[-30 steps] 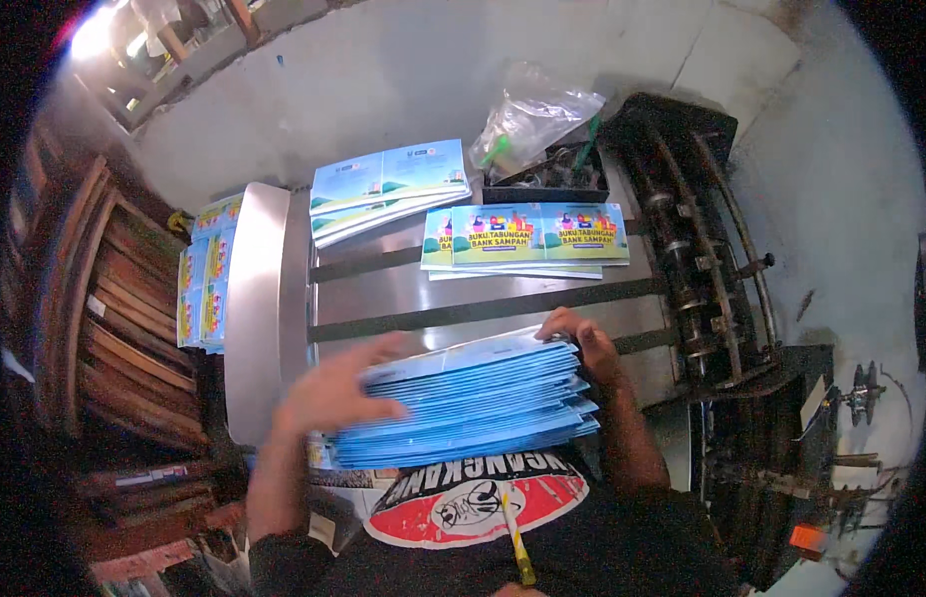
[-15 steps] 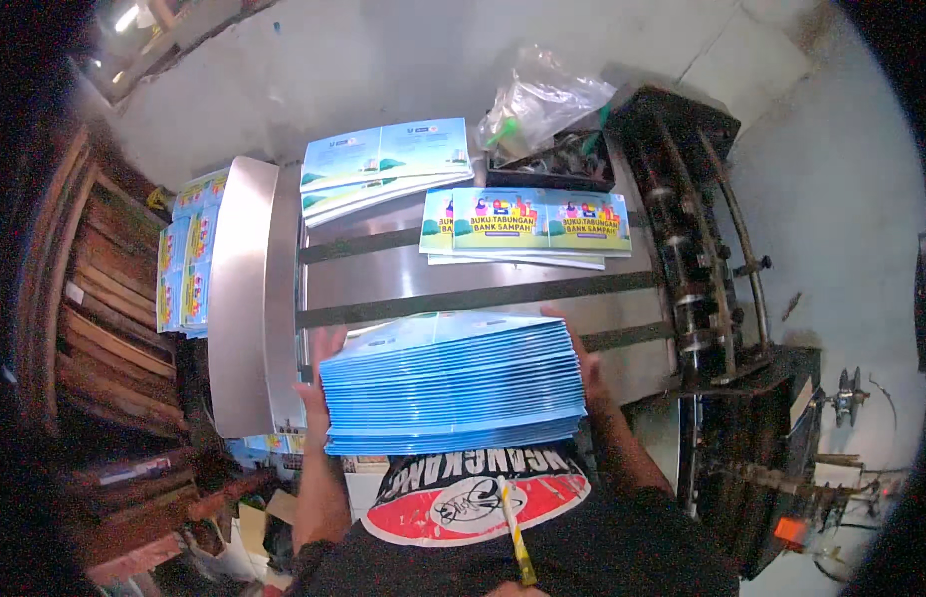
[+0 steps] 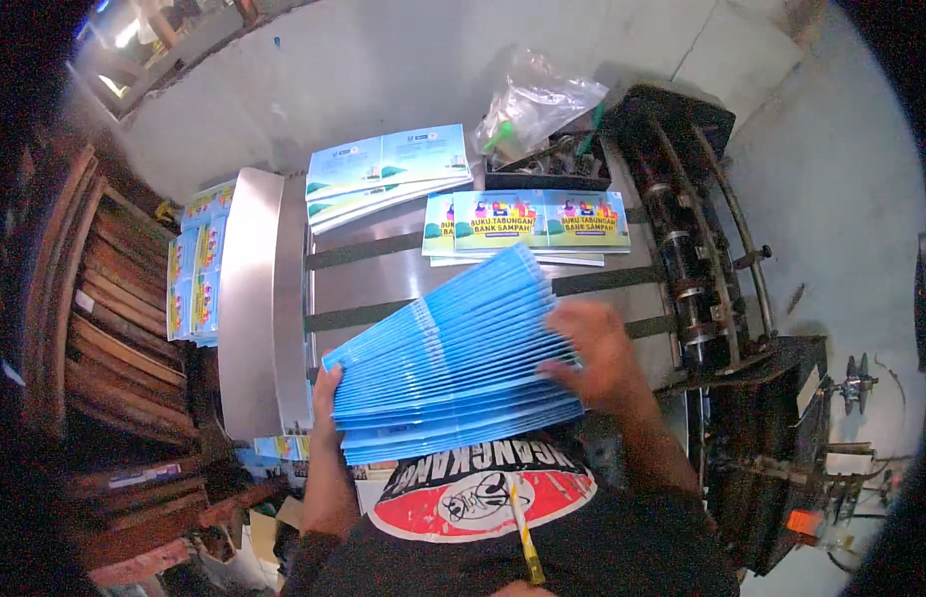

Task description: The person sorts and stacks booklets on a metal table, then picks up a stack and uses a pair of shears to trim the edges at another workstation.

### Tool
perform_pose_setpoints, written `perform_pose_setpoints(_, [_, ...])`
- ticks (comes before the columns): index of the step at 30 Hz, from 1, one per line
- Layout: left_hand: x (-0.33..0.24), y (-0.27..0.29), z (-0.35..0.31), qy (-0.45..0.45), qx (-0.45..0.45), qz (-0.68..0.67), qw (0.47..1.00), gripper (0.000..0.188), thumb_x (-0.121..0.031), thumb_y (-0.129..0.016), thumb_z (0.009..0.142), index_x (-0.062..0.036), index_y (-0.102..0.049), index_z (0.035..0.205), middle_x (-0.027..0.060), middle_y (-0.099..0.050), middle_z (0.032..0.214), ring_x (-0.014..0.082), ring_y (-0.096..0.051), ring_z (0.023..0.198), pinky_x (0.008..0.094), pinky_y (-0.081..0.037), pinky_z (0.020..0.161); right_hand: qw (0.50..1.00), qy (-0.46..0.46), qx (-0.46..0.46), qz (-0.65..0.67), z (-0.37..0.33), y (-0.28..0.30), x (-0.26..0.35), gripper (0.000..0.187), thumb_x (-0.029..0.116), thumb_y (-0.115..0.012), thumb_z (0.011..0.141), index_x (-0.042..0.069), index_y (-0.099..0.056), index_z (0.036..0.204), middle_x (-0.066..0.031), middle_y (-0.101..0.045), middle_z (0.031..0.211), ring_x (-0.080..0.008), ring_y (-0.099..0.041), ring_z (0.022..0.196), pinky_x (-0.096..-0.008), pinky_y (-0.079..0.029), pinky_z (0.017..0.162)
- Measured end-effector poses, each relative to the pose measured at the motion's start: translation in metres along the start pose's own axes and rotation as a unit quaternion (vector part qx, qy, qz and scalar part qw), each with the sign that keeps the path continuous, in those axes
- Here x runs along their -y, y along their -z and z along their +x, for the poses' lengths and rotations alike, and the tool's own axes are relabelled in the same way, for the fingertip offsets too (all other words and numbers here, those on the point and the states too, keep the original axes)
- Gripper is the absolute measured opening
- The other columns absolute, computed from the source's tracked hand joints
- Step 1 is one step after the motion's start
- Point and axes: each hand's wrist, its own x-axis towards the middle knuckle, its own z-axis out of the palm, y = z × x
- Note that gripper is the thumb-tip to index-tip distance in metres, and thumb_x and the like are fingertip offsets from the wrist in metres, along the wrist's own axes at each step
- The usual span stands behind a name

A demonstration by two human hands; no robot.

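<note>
A thick stack of blue-edged booklets (image 3: 443, 363) is in front of my torso, its sheets fanned apart toward the right and squeezed together at the left. My left hand (image 3: 328, 400) is closed on the left end, the fingers mostly hidden behind it. At the right end, my right hand (image 3: 604, 356) has thumb and fingers apart and bent, close against the loose edges without a visible grip. Beyond the stack, a pile of illustrated booklets (image 3: 527, 221) lies on the metal table. Farther left is another pile of pale blue booklets (image 3: 388, 164).
The metal table (image 3: 373, 284) has dark strips across it. At its back, a dark box (image 3: 547, 177) holds small items beside a clear plastic bag (image 3: 542, 99). Black machine rollers (image 3: 692, 289) stand at right. More printed sheets (image 3: 194, 274) sit past a curved metal panel (image 3: 249, 298) at left.
The stack has gone from evenly squared to fanned, its far right corner rising toward the table's back. My right hand has come off the side and moved around in front of the right edges.
</note>
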Motion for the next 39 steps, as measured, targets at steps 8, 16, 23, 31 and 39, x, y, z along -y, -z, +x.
perform_pose_setpoints(8, [-0.002, -0.013, 0.005, -0.009, -0.021, -0.047, 0.999, 0.037, -0.038, -0.058, 0.093, -0.0066, -0.051, 0.111, 0.0091, -0.061, 0.103, 0.0185, -0.061, 0.096, 0.0353, -0.054, 0.084, 0.972, 0.176, 0.058, -0.148, -0.005, -0.030, 0.016, 0.017, 0.018, -0.074, 0.078, 0.015, -0.069, 0.094, -0.0005, -0.062, 0.091, -0.0202, -0.059, 0.089, -0.0402, -0.044, 0.079])
perform_pose_setpoints(16, [0.010, 0.018, 0.008, -0.084, 0.113, 0.053, 0.989, 0.046, -0.041, -0.069, 0.085, -0.0059, -0.052, 0.110, 0.0088, -0.059, 0.106, 0.0170, -0.058, 0.098, 0.0342, -0.048, 0.090, 0.953, 0.215, -0.035, -0.212, 0.015, 0.029, 0.055, 0.013, 0.009, -0.067, 0.081, 0.011, -0.062, 0.093, -0.0064, -0.066, 0.094, -0.0258, -0.063, 0.087, -0.0425, -0.047, 0.079])
perform_pose_setpoints(23, [0.005, 0.007, -0.015, -0.068, 0.203, 0.056, 0.975, 0.054, -0.039, -0.072, 0.082, -0.0033, -0.053, 0.118, 0.0191, -0.052, 0.131, 0.0278, -0.046, 0.128, 0.0418, -0.035, 0.108, 0.942, 0.273, -0.135, -0.140, 0.106, 0.022, 0.048, 0.009, 0.005, -0.062, 0.087, 0.007, -0.058, 0.096, -0.0120, -0.070, 0.104, -0.0312, -0.067, 0.093, -0.0467, -0.051, 0.083])
perform_pose_setpoints(31, [0.000, 0.014, -0.021, -0.087, 0.140, 0.102, 0.981, 0.049, -0.046, -0.063, 0.091, -0.0020, -0.059, 0.111, 0.0186, -0.060, 0.125, 0.0247, -0.054, 0.119, 0.0383, -0.038, 0.104, 0.946, 0.277, -0.085, -0.144, 0.125, -0.029, 0.022, 0.014, 0.007, -0.066, 0.083, 0.008, -0.062, 0.096, -0.0070, -0.071, 0.102, -0.0275, -0.068, 0.095, -0.0508, -0.049, 0.089])
perform_pose_setpoints(39, [0.003, 0.020, -0.003, -0.078, 0.167, 0.125, 0.975, 0.042, -0.038, -0.052, 0.099, 0.0033, -0.060, 0.105, 0.0190, -0.066, 0.115, 0.0244, -0.059, 0.111, 0.0382, -0.044, 0.098, 0.975, 0.163, -0.022, -0.152, 0.206, -0.030, 0.004, 0.013, 0.014, -0.052, 0.097, 0.006, -0.060, 0.101, -0.0186, -0.066, 0.089, -0.0370, -0.066, 0.082, -0.0428, -0.053, 0.071])
